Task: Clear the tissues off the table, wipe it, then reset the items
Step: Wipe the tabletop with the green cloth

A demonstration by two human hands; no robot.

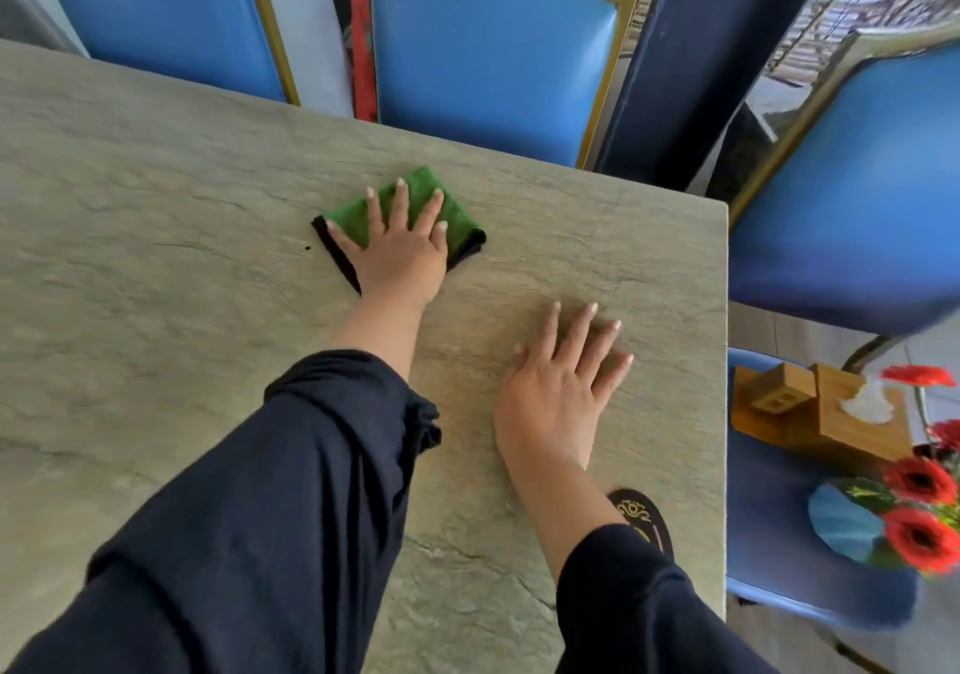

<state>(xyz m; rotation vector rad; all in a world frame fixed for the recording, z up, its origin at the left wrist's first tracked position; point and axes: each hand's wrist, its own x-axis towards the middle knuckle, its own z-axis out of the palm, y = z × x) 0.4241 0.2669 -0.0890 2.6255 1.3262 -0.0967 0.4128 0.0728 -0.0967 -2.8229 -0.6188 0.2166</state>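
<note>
Green cloth [410, 208] lies under my flat left hand [397, 252] at twelve o'clock on the stone table [156, 206], my right hand [558, 387] spread flat, grasping nothing.

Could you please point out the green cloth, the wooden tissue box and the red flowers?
green cloth [454, 219]: head view, right green part.
wooden tissue box [852, 432]: head view, front wall.
red flowers [920, 480]: head view, middle bloom.

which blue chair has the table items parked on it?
The chair at lower right, beside the table's end: its seat holds the wooden tissue box and red flowers. The other three chairs show only backrests.
</note>
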